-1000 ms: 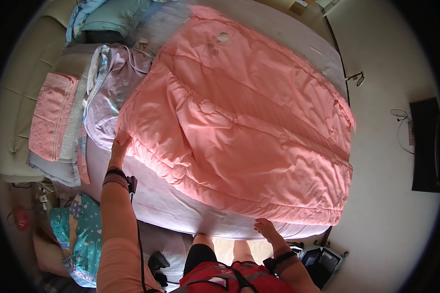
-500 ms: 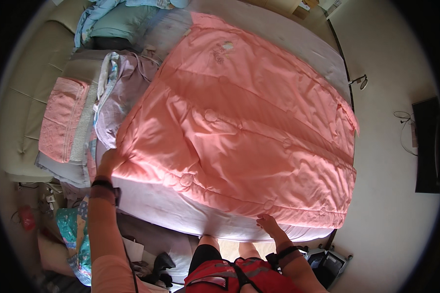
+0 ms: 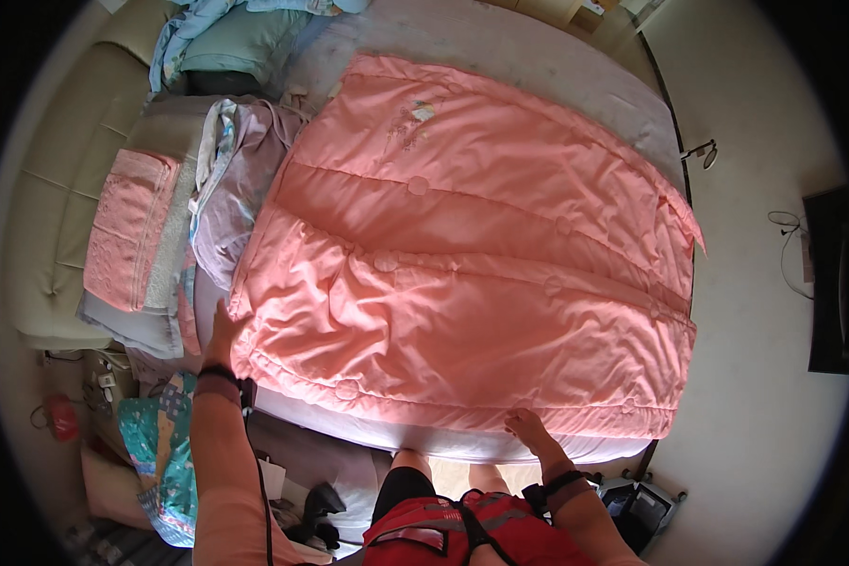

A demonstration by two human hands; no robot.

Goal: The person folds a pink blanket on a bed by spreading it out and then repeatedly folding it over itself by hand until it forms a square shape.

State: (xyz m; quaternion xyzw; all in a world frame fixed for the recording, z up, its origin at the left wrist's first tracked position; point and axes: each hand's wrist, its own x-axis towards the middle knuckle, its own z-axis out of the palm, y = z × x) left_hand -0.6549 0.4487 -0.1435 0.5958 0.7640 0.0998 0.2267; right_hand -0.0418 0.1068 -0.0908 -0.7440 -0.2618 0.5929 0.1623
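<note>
A pink quilt (image 3: pixel 500 226) with stitched seams and a small embroidered patch is spread over a bed (image 3: pixel 349 47) with a pale lilac sheet. My left hand (image 3: pixel 223 336) is at the quilt's left edge near its lower corner, fingers spread and partly over the fabric. At the near edge, my right hand (image 3: pixel 528 429) has its fingers curled closed over the hem; whether any fabric is in them is hidden. Wrinkles gather in the quilt's left half, to the right of my left hand.
Left of the bed are a folded pink towel (image 3: pixel 132 226), a crumpled lilac cloth (image 3: pixel 241 189) and a beige padded sofa (image 3: pixel 52 208). A teal pillow (image 3: pixel 245 52) lies at the far left. A teal patterned cloth (image 3: pixel 174 472) hangs near my left arm. A black screen (image 3: pixel 828 283) is at the right.
The quilt's far edge has slid nearer and its near left part has settled toward the bed's front edge. My left hand's grip on the quilt corner has loosened and its fingers have spread.
</note>
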